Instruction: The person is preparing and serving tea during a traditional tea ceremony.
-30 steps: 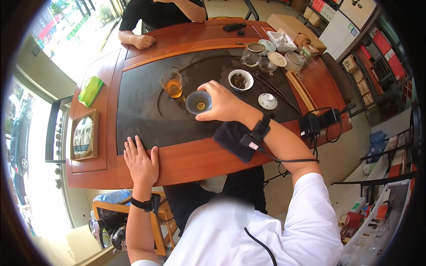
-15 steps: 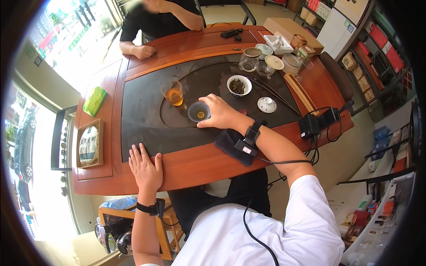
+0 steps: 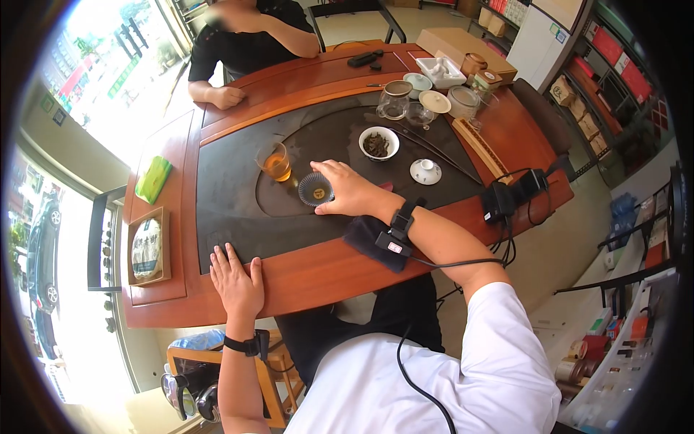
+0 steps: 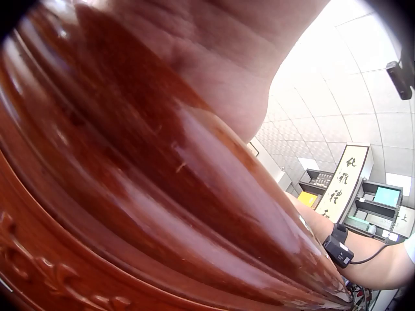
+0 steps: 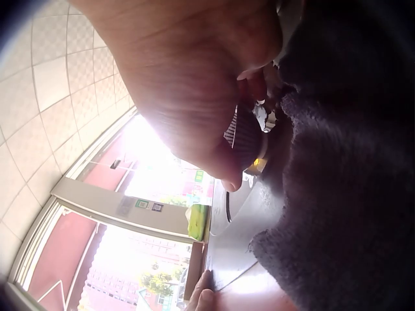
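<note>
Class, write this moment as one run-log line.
right hand: grips ribbed cup | left hand: flat on table | glass of amber liquid: near cup

Head view looks down — wrist views sit close, low.

Bright daylight fills the tall glass windows (image 3: pixel 79 347) at left; far right, dark open shelves (image 3: pixel 614 79) stand above a pale beige floor (image 3: pixel 571 210).

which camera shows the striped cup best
The head view: it shows the striped cup from above, rim and inside visible. The right wrist view catches only part of its shadowed side beyond the right hand; the left wrist view doesn't show it.
</note>
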Demonstrator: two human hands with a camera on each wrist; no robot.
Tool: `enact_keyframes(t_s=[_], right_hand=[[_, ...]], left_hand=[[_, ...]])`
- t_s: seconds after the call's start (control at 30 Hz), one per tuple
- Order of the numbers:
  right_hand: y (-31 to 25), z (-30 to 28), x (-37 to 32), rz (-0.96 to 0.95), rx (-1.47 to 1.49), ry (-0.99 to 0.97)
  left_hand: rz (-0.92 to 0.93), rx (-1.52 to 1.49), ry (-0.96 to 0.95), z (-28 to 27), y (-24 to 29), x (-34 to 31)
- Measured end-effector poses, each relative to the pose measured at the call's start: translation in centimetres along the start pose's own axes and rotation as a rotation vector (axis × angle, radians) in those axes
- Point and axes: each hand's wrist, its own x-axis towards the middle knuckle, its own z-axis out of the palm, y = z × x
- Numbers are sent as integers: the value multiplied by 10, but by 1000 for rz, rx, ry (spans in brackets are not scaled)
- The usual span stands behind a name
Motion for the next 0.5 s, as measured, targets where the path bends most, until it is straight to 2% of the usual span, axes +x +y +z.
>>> enact_keyframes(t_s=[0.27,0.5], right_hand=[[-14,-15,2,-26,29,5],[-93,-81,4,-68,181,-88]], left_hand=[[7,-10,16,0,-2,-2],[17,1,30,1,-2,-1]])
